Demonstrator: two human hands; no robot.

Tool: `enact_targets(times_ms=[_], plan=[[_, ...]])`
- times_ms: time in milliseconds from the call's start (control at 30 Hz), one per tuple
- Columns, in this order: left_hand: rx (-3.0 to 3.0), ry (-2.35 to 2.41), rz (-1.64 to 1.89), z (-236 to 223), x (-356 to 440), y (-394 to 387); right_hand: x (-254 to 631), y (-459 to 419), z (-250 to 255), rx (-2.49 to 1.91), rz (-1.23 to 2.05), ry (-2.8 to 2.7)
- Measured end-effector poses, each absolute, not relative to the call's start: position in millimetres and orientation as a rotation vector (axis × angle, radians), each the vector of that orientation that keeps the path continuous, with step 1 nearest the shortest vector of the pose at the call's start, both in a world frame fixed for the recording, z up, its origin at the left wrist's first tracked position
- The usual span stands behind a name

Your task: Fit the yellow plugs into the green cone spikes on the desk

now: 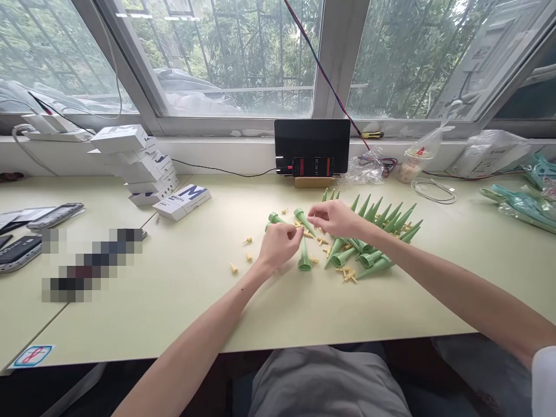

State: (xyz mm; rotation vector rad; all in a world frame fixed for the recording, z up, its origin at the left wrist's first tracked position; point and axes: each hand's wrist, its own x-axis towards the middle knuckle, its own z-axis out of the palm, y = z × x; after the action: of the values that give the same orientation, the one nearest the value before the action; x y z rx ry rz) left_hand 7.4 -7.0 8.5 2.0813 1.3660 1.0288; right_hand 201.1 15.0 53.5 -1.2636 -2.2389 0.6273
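My left hand [281,246] is closed, its fingertips at the narrow end of a green plastic cone spike [304,260] whose open threaded end faces me. Just right of it, my right hand [333,219] has thumb and fingers pinched together; whatever is between them is too small to make out. A second green cone [299,215] lies by the right fingertips, pointing toward me. Behind my left hand another green cone [274,218] is partly hidden. Small yellow plastic pieces [248,256] are scattered around both hands.
Many green cones [384,220] stand and lie in a group under and beyond my right forearm, with yellow pieces [346,274] among them. A phone [313,167] leans on a black tablet [313,136] at the back. White boxes [147,162] are stacked at left; a bagged cup [414,165] stands right.
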Motion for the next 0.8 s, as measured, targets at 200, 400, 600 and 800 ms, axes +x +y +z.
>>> enact_targets(times_ms=[200, 400, 600, 800], plan=[[1.745, 1.422, 1.558, 27, -3, -1, 184, 12, 52, -1.212, 0.575, -2.35], [1.282, 1.283, 1.625, 24, -14, 16, 150, 8, 47, -0.996, 0.581, -2.672], [1.101, 1.282, 1.606, 16, -18, 25, 125, -2, 37, -0.946, 0.609, -2.825], [1.172, 1.252, 1.596, 14, -15, 21, 112, -5, 26, -1.048, 0.465, -2.879]])
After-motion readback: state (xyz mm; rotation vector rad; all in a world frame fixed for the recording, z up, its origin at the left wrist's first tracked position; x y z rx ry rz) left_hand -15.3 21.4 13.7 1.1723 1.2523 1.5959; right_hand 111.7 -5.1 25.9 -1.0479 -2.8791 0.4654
